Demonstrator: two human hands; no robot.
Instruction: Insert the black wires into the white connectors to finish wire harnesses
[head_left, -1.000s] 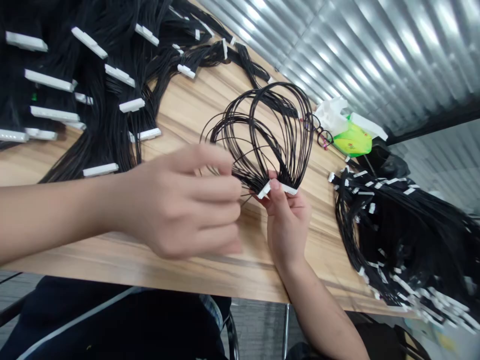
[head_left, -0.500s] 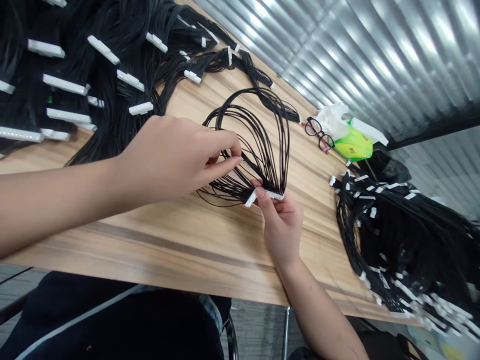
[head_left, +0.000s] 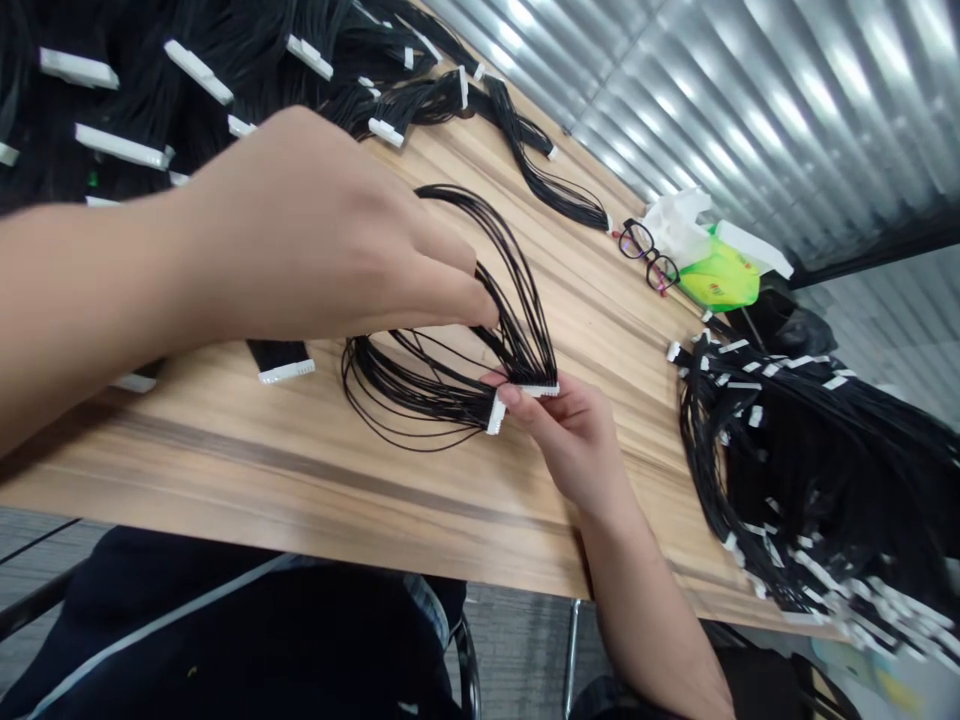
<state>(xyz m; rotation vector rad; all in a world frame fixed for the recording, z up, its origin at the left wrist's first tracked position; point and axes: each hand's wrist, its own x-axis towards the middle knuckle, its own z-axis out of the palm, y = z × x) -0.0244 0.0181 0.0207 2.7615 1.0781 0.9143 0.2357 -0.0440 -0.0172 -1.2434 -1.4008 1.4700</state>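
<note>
A looped wire harness [head_left: 420, 385] of thin black wires stands above the table, with white connectors [head_left: 537, 390] at its ends. My right hand [head_left: 577, 430] pinches two of these connectors together between thumb and fingers, one lying level and the other angled down. Over the loop's upper left side is my left hand [head_left: 352, 230], its fingers closed on some of the black wires. Its fingertips partly cover the spot where the wires meet them. Left of the loop, the white end of another harness [head_left: 286, 372] pokes out from under my left hand.
Piles of black harnesses with white connectors cover the table's far left [head_left: 120, 145] and right side [head_left: 825, 450]. A pair of glasses [head_left: 649, 258] and a green and white bag [head_left: 720, 275] lie by the corrugated metal wall [head_left: 712, 90]. The wooden table's [head_left: 337, 510] front edge runs before my lap.
My left hand has moved up and slightly right over the wires, and its fingers now close at the loop. The wire loops have spread toward the lower left. My right hand keeps its hold.
</note>
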